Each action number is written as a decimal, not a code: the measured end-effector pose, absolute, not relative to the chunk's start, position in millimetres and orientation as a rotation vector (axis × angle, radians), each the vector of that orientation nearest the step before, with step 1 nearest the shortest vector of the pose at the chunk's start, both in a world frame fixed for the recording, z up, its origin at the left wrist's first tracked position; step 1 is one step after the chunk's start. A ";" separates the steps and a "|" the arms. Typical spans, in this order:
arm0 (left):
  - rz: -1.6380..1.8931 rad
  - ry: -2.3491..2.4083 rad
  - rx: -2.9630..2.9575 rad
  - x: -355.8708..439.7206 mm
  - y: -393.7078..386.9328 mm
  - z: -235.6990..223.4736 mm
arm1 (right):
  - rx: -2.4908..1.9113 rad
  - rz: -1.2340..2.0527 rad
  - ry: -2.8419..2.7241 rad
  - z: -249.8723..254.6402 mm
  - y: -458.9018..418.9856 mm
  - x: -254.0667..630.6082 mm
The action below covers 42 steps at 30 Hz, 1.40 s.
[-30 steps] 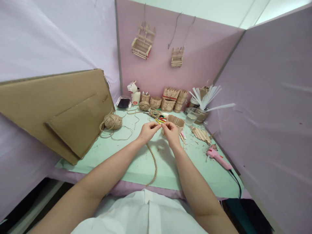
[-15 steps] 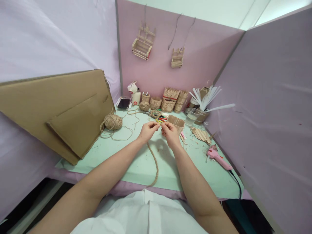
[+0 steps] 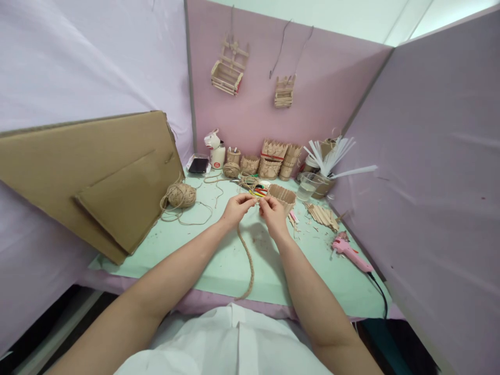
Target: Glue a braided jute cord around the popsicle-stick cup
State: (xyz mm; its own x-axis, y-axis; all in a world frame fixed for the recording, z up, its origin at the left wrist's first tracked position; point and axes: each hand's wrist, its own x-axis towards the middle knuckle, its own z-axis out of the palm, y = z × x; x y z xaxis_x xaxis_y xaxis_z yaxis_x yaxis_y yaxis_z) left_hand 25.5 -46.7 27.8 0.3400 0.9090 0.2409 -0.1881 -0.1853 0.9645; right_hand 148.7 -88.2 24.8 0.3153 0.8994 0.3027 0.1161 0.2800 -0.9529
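Note:
My left hand (image 3: 237,208) is closed in a pinch over the middle of the table, its fingertips on the upper end of a braided jute cord (image 3: 248,258). The cord hangs below that hand and curves down to the table's front edge. Fingertip to fingertip with it, my right hand (image 3: 273,211) also pinches, at the cord's end; the exact strands between the fingers are too small to make out. Just behind my right hand stands an open basket of wooden sticks (image 3: 283,195), partly covered by the hand.
Left lie a ball of twine (image 3: 182,195) and a leaning cardboard sheet (image 3: 117,177). On the right are a pink glue gun (image 3: 351,254), loose sticks (image 3: 322,216), a plastic cup (image 3: 307,188) and white glue sticks (image 3: 330,156). Stick baskets (image 3: 269,166) line the back.
My fingers have shifted slightly at the cord's end, with the fingertips parting and meeting again. The hanging cord has swung a little to the right.

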 end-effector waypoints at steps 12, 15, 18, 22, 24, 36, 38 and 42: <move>1.261 0.644 1.479 26.0 -47.9 28.3 | -1.180 0.671 -1.125 29.0 -90.7 145.5; 1.285 0.620 1.526 27.0 -46.4 25.1 | -1.197 0.633 -1.125 29.6 -91.0 146.2; 1.293 0.643 1.524 28.7 -46.6 23.4 | -1.207 0.581 -1.143 29.4 -90.6 147.7; 1.209 0.672 1.300 29.8 -49.7 27.3 | -1.199 0.501 -1.193 29.7 -92.5 146.2; 1.083 0.652 1.089 28.3 -49.9 30.7 | -1.177 0.437 -1.247 31.4 -95.8 143.2; 1.119 0.605 1.237 28.2 -50.3 28.0 | -1.167 0.550 -1.204 31.0 -93.0 146.1; 1.164 0.628 1.345 29.3 -50.4 27.1 | -1.176 0.574 -1.195 30.0 -91.5 147.7; 1.207 0.700 1.570 27.7 -47.6 26.0 | -1.162 0.664 -1.140 29.9 -91.4 149.5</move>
State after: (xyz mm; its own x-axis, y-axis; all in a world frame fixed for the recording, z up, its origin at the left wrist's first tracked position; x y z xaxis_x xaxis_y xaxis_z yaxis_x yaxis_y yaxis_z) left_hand 27.7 -47.6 26.0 0.3357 0.8708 0.3591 -0.1213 -0.3380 0.9333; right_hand 149.5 -91.4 29.9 0.3324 0.8792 0.3412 0.1373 0.3128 -0.9398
